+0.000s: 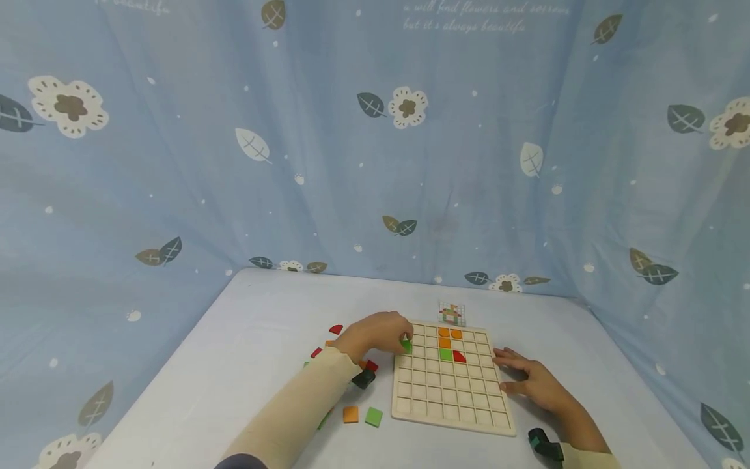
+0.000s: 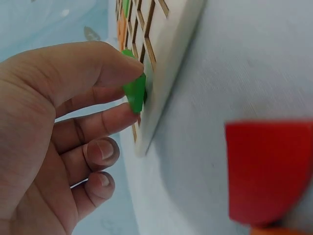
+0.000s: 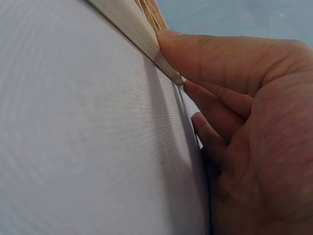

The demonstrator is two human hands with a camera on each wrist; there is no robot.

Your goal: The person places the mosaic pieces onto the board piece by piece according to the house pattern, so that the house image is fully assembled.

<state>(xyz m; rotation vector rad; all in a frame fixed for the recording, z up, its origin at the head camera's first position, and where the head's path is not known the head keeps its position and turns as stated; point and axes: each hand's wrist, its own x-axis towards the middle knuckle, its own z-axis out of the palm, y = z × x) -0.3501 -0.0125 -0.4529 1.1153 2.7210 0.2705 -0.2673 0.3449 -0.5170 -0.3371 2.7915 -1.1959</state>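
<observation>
Between thumb and fingers my left hand [image 1: 382,332] pinches a green tile [image 2: 137,93] at the left edge of a wooden grid board [image 1: 451,426], near its far corner. On the board sit two round orange pieces [image 1: 450,333], an orange square tile [image 1: 444,342], a green square tile [image 1: 446,355] and a red quarter-round tile [image 1: 459,357]. My right hand [image 1: 527,382] rests against the board's right edge with its fingers loosely extended. The right wrist view shows the thumb [image 3: 210,56] touching the board's rim.
A small printed pattern card [image 1: 452,313] lies behind the board. Loose tiles lie to the left, partly hidden by my left arm: a red quarter-round tile [image 1: 336,329], an orange square tile [image 1: 350,414], a green square tile [image 1: 374,417] and several others. A patterned blue curtain [image 1: 328,195] hangs behind the table.
</observation>
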